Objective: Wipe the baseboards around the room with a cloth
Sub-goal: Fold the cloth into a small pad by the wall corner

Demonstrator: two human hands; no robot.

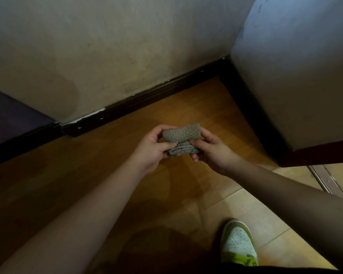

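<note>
Now we hold the folded cloth point(181, 139) | left hand point(153, 148) curled round its left end | right hand point(213, 150) pinching its right end | above the floor point(111, 155)

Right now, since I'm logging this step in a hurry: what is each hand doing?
Left hand: closed, gripping the left end of the folded cloth.
Right hand: closed, gripping the right end of the same cloth.
</note>
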